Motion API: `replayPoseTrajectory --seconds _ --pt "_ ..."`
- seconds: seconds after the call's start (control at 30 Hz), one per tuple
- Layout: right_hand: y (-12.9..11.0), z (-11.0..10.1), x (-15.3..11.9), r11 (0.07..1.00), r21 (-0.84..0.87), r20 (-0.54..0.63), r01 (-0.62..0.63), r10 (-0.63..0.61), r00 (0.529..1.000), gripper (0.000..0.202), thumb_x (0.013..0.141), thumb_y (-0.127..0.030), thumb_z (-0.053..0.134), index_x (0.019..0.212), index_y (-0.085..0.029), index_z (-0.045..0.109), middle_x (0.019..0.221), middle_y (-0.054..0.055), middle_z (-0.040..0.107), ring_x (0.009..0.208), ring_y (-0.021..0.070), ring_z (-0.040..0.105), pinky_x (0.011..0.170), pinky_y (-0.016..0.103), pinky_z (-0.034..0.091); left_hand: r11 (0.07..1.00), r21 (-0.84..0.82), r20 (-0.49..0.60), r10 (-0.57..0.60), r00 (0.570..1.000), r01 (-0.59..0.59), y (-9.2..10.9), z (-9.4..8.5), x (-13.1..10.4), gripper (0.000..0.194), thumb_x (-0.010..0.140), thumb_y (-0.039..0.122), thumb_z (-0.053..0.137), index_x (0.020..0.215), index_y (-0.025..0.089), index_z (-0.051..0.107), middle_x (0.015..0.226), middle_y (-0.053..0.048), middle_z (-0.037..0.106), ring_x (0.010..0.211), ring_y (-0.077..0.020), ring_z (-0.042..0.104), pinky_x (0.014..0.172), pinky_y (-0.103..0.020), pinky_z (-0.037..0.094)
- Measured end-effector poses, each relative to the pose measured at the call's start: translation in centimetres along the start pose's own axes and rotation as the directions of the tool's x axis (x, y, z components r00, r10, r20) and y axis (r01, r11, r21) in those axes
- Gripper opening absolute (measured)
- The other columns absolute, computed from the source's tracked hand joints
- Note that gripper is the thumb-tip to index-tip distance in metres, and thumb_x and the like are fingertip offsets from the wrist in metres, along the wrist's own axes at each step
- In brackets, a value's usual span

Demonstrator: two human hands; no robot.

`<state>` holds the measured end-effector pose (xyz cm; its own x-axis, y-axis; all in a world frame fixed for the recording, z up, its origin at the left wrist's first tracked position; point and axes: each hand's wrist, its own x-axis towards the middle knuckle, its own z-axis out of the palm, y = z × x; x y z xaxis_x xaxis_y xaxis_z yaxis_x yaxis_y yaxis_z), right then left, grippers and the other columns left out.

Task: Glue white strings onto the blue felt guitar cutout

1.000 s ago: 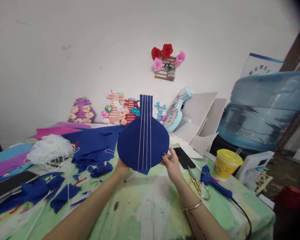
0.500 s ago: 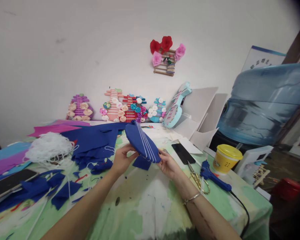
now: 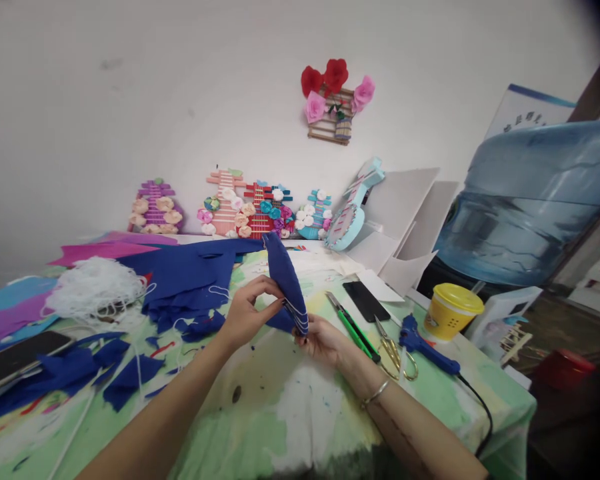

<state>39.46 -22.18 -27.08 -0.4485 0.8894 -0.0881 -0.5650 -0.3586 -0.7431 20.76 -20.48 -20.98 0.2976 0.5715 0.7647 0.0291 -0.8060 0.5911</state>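
Observation:
Above the table I hold a blue felt lute craft (image 3: 286, 270), turned nearly edge-on, with white strings along its lower end. My left hand (image 3: 253, 310) pinches its left edge between thumb and fingers. At the bottom end, my right hand (image 3: 323, 341) grips it with closed fingers, some of them hidden behind the piece. A scrap of blue felt (image 3: 279, 323) shows beneath it. Just right of the craft lie a green utility knife (image 3: 355, 330) and gold-handled scissors (image 3: 391, 350).
A blue glue gun (image 3: 427, 343) with a black cord, a black phone (image 3: 366, 301) and a yellow-lidded tub (image 3: 454, 310) stand to the right. Blue felt (image 3: 190, 280), white yarn (image 3: 97, 290) and another phone (image 3: 25, 360) lie left. Finished lute crafts (image 3: 225, 207) line the wall.
The blue lute craft has turned from showing its stringed face to nearly edge-on. My right hand has moved slightly left and down, and the green knife has come into sight.

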Motion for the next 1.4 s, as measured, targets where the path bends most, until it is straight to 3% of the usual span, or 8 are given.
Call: replayPoseTrajectory --seconds 0.33,0.57,0.73,0.87,1.03,1.23,1.3,1.4 --pt "3.2 3.5 -0.3 0.984 0.177 -0.057 0.021 -0.011 0.998 0.028 0.069 0.005 0.059 0.085 -0.018 0.053 0.065 -0.003 0.059 0.051 0.0051 0.056 0.049 0.01 0.047 0.964 -0.2 -0.022 -0.182 0.983 0.174 -0.6 -0.7 0.4 0.012 0.078 0.023 0.068 0.075 0.015 0.061 0.079 -0.003 0.057 0.077 -0.0136 0.055 0.072 -0.025 0.044" --pt "7.0 8.8 -2.2 0.835 0.549 -0.173 0.02 0.09 0.981 0.034 0.075 0.007 0.05 0.094 -0.021 0.051 0.07 -0.001 0.057 0.058 0.0052 0.057 0.049 0.007 0.045 0.864 -0.331 0.214 -0.323 0.922 0.379 -0.7 -1.7 0.7 0.02 0.07 0.026 0.075 0.068 0.012 0.061 0.074 -0.001 0.056 0.069 -0.0101 0.051 0.062 -0.021 0.039" --pt "8.5 12.3 -1.2 0.716 0.697 -0.236 0.037 0.181 0.955 0.022 0.077 0.004 0.043 0.083 -0.014 0.054 0.068 0.004 0.058 0.061 0.0091 0.06 0.052 0.012 0.051 0.906 -0.191 0.371 -0.289 0.882 0.377 -1.1 -1.4 0.8 0.016 0.071 0.024 0.073 0.066 0.012 0.064 0.076 -0.003 0.06 0.072 -0.0114 0.055 0.067 -0.022 0.042" --pt "10.3 13.8 -1.0 0.816 0.566 -0.353 0.117 0.111 0.929 0.019 0.069 0.002 0.049 0.077 -0.013 0.055 0.062 0.004 0.063 0.061 0.0126 0.066 0.06 0.018 0.055 0.965 0.063 0.594 -0.242 0.768 0.255 -1.2 -0.6 0.3 0.007 0.072 0.018 0.068 0.068 0.012 0.066 0.077 -0.003 0.062 0.071 -0.0119 0.055 0.068 -0.023 0.042" --pt "13.0 13.8 -4.5 0.899 0.418 -0.298 0.131 -0.001 0.955 0.06 0.047 0.0 0.053 0.104 -0.017 0.056 0.066 0.001 0.071 0.068 0.0192 0.072 0.07 0.028 0.053 0.955 0.26 0.695 -0.288 0.659 0.143 -2.0 0.2 -0.4 0.004 0.068 0.01 0.063 0.067 0.012 0.066 0.073 -0.001 0.062 0.066 -0.0096 0.053 0.064 -0.02 0.04" --pt "11.9 11.9 -11.6 1.0 0.023 -0.143 0.014 -0.011 0.99 0.032 0.064 -0.019 0.065 0.095 -0.02 0.069 0.082 0.005 0.073 0.07 0.0191 0.071 0.063 0.03 0.05 0.955 0.242 0.722 -0.295 0.625 0.171 -3.4 0.2 -0.7 0.005 0.07 0.014 0.061 0.069 0.013 0.065 0.077 -0.003 0.064 0.069 -0.0107 0.054 0.066 -0.021 0.042" --pt "9.3 10.2 -14.0 0.926 -0.35 -0.286 0.14 -0.248 0.926 0.019 0.075 -0.024 0.061 0.091 -0.021 0.071 0.082 0.006 0.072 0.074 0.0208 0.07 0.071 0.033 0.051 0.954 0.227 0.721 -0.299 0.625 0.195 -3.7 0.2 -0.8 0.005 0.07 0.016 0.06 0.07 0.013 0.064 0.078 -0.003 0.064 0.07 -0.0115 0.055 0.067 -0.021 0.043" --pt "4.5 6.0 -17.2 0.445 -0.89 -0.315 0.096 -0.754 0.576 0.019 0.081 -0.03 0.058 0.092 -0.022 0.071 0.091 0.008 0.071 0.091 0.0252 0.065 0.084 0.039 0.048 0.946 0.221 0.712 -0.323 0.624 0.237 -3.9 0.2 -0.9 0.006 0.069 0.016 0.059 0.07 0.014 0.064 0.078 -0.003 0.065 0.071 -0.0125 0.055 0.067 -0.022 0.043"
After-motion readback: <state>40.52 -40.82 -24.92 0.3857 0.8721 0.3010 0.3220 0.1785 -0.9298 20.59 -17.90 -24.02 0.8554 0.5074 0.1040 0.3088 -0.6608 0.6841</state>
